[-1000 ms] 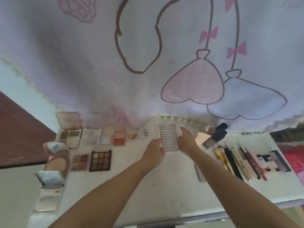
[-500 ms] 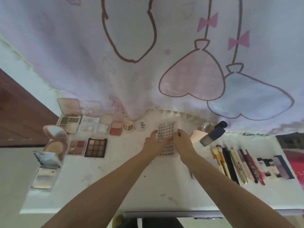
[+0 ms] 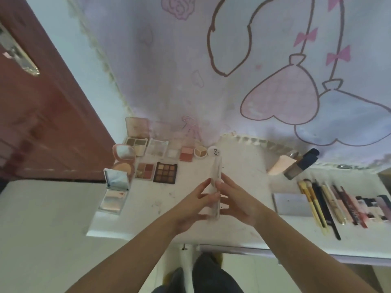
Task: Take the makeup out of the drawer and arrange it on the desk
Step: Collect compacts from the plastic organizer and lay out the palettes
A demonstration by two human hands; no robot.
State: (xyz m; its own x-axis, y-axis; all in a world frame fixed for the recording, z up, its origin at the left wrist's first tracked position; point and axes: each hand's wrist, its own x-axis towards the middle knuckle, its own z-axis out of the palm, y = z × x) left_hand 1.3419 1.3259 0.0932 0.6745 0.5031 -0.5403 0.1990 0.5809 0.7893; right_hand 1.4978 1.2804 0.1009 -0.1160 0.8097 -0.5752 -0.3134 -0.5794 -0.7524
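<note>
Left hand (image 3: 193,206) and right hand (image 3: 238,205) face each other above white desk (image 3: 243,231), fingers extended, pressing thin pale sheet (image 3: 216,191) edge-on between them. Left of hands: dark eyeshadow palette (image 3: 165,172), open compacts. Right: row of brushes (image 3: 317,206). Farther back: foundation bottle (image 3: 301,163), round pot (image 3: 200,152), curtain (image 3: 232,70).
</note>
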